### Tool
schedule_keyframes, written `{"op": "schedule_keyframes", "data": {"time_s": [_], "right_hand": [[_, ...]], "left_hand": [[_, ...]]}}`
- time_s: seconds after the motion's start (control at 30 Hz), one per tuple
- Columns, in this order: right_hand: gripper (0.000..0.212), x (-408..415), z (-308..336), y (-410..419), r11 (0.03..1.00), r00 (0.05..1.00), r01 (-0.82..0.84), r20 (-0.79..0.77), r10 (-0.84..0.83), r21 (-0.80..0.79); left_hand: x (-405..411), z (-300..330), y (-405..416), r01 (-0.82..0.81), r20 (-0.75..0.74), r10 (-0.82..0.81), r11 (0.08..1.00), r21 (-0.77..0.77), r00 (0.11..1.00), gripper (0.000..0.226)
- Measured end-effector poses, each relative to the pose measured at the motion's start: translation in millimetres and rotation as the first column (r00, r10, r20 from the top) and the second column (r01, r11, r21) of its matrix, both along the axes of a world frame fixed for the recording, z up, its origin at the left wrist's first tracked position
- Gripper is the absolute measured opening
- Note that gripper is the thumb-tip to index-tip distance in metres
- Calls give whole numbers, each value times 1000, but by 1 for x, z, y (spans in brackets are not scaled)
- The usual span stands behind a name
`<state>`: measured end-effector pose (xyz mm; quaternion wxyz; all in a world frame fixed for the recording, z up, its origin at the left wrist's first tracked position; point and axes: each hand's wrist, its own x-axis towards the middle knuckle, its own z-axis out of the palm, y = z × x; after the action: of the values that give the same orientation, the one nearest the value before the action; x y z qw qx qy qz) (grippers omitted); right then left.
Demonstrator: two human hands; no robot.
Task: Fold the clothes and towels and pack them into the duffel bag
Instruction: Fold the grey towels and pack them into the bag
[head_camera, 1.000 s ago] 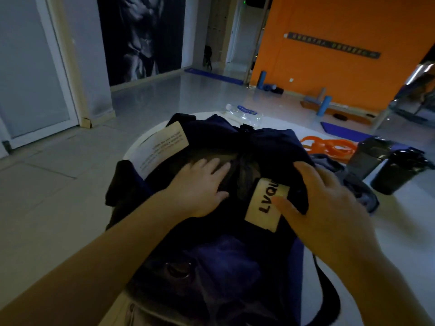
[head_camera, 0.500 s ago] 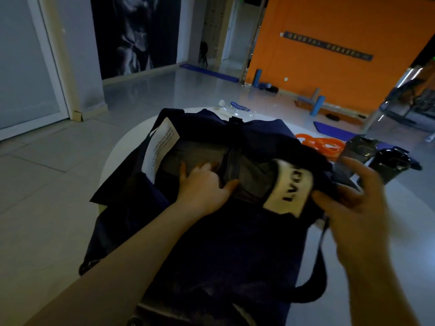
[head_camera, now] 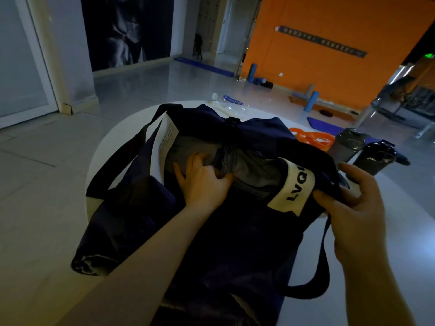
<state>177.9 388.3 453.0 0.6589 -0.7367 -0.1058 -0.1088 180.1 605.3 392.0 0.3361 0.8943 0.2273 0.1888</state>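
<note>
The left hand [head_camera: 202, 182] reaches into the open mouth of the dark navy duffel bag [head_camera: 235, 231], its fingers [head_camera: 221, 177] curled and gripping a bunch of the grey clothes [head_camera: 249, 168] packed inside. The right hand [head_camera: 353, 198] holds the bag's right rim, thumb and fingers pinching the navy fabric just beside the white label [head_camera: 294, 187] printed with black letters. A white paper tag [head_camera: 162, 144] hangs at the left rim of the opening. The bag lies across the middle of the round white counter [head_camera: 400, 203], its near end hanging over the near edge. At the far edge lies a clear plastic water bottle [head_camera: 229, 103]. Toward the right edge sit orange resistance bands [head_camera: 310, 137] and two dark shaker bottles [head_camera: 362, 149].
</note>
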Motion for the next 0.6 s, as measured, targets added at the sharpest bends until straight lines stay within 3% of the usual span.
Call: {"op": "schedule_keyframes", "data": {"time_s": [0.27,0.4,0.5,0.57,0.6], "right_hand": [[60,1,-3,-3,999,999,-19,35,20,-36],[60,2,-4,-2,999,999,-30,43,32,-43],[61,3,-5,0,998,998,-38,45,40,-43],[64,3,-4,2,998,998,-41,45,42,-41],[64,3,-4,2,998,998,-42,47,44,-40]], "left_hand": [[-7,1,10,-33,132,35,999,-21,991,21],[-16,2,16,35,73,-46,988,152,996,23],[-20,10,17,-4,289,-73,966,259,955,22],[-16,19,19,62,364,-211,923,379,907,30],[-13,22,20,179,276,-332,869,462,902,42]]}}
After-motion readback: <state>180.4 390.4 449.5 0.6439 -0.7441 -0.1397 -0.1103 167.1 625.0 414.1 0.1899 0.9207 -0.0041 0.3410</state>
